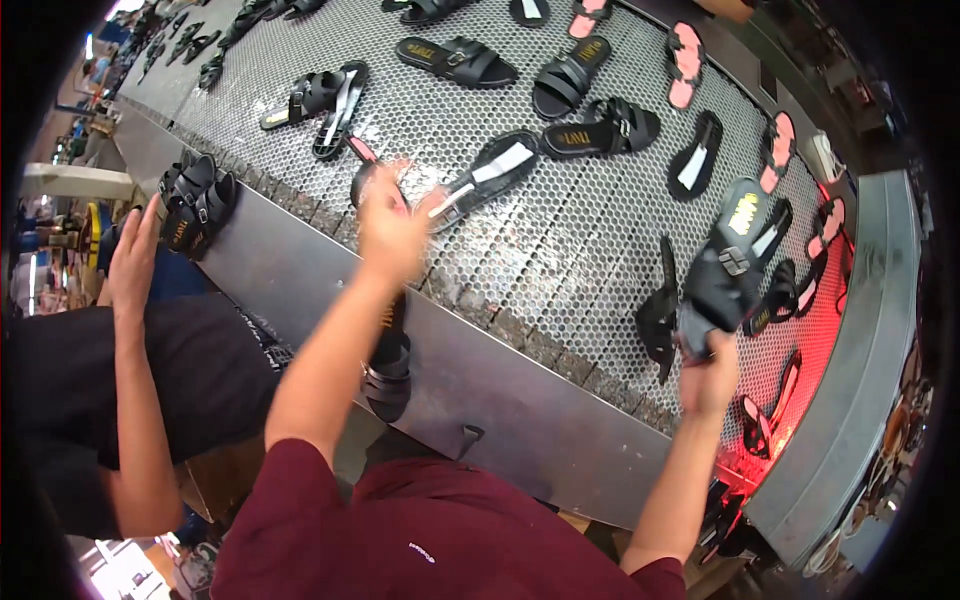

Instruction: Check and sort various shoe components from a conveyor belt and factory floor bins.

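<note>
- Maroon sleeves at six o'clock frame the view; both forearms reach up over the steel edge of the perforated tabletop (560, 250).
- Right hand (712, 378), at about four o'clock, has its fingers closed around the heel end of a black buckled sandal (722, 272). This sandal lies at the near right part of the mesh, its long axis running from the hand up toward one o'clock, toe end farthest from the person, buckle strap facing up.
- Beside it on the left, a black sole (660, 315) stands on its edge, just beside the held sandal.
- Left hand (392, 232), near the centre, is blurred; its fingers seem to pinch a black sole with a white strip (488, 172), though the blur leaves it unsure whether the grip is closed. That sole's long axis runs from eight to two o'clock.
- Below the edge, a black strapped sandal (388, 370) hangs against the steel front.
- At nine o'clock, another person's hand (135, 262) hovers open near a stacked pair of black sandals (195, 200).
- Farther off, many soles and finished sandals lie scattered on the mesh, pink soles (685, 62) toward one o'clock; judging by that spread, most pieces are unsorted and only a few are picked up.
</note>
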A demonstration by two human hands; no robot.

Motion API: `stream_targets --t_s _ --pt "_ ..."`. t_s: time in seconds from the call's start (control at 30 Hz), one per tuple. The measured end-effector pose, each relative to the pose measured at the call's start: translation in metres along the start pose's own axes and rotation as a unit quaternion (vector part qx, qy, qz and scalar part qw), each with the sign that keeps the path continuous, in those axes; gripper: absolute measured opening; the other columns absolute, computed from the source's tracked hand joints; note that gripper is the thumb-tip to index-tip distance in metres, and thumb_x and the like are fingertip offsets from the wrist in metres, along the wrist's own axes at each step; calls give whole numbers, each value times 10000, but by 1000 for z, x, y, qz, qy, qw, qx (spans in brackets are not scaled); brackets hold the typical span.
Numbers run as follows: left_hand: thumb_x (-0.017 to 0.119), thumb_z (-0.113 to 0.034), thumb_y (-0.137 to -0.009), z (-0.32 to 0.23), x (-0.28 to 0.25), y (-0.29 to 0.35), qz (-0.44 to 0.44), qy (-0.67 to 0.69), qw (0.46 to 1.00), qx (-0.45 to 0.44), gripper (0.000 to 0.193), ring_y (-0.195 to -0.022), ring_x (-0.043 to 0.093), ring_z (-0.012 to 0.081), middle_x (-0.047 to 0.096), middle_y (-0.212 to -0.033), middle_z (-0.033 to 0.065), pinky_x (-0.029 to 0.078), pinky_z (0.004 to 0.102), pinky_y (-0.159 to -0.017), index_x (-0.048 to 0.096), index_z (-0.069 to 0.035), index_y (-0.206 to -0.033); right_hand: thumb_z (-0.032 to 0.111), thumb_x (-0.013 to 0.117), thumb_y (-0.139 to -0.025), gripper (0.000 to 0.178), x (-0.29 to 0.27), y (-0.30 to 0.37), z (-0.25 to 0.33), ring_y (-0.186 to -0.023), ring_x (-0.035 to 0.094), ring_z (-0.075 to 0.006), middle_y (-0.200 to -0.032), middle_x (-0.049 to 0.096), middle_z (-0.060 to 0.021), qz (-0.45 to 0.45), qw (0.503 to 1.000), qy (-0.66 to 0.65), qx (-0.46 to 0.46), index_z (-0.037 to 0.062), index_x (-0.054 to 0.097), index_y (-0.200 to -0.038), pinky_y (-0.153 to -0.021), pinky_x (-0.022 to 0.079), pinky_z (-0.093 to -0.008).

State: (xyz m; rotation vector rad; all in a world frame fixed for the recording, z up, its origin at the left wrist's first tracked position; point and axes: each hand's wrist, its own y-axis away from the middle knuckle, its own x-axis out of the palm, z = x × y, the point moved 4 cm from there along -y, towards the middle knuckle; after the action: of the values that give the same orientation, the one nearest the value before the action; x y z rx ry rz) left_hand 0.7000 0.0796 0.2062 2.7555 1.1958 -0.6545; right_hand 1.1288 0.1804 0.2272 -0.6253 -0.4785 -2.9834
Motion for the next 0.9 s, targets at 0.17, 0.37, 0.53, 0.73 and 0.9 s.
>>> stream_targets --t_s 0.17,0.37,0.53,0.73,0.9 --pt "726 -406 -766 127 -108 -163 -131 -350 927 9 730 -1274 426 345 465 -1349 201 336 415 -1070 465 -24 -1332 239 536 -950 447 -74 -97 12 -1004 611 -260 -1218 570 -159 -207 972 25 108 -2 437 -1313 -834 509 -372" --pt "733 -638 -641 206 -147 -266 -62 -374 917 -122 1082 -1364 322 362 364 -1454 214 274 420 -1117 329 -29 -1440 243 544 -961 511 -36 -38 9 -980 609 -215 -1119 601 -127 -221 916 333 24 2 376 -1380 -804 498 -335" --pt "687 -557 -744 178 -127 -291 -85 -350 908 -212 702 -1138 557 369 616 -1189 221 419 414 -971 632 12 -1152 65 566 -929 421 30 -9 1 -943 606 -157 -1072 629 -97 -154 878 453 9 -51 446 -1316 -802 496 -262" --pt "590 -406 -922 78 -134 -255 -12 189 973 -128 370 -676 538 92 622 -799 28 438 282 -605 628 -39 -935 147 853 -617 884 220 -37 -28 -1194 500 -344 -1289 509 -216 170 706 634 -264 -46 401 -1351 -1038 376 -439" --pt "511 -300 -985 -21 -31 -130 210 416 869 -166 253 -674 545 81 565 -769 -3 446 247 -567 579 -58 -959 308 897 -573 1123 338 -57 -68 -1265 406 -438 -1404 364 -286 278 703 522 -395 -36 256 -1428 -1077 321 -470"
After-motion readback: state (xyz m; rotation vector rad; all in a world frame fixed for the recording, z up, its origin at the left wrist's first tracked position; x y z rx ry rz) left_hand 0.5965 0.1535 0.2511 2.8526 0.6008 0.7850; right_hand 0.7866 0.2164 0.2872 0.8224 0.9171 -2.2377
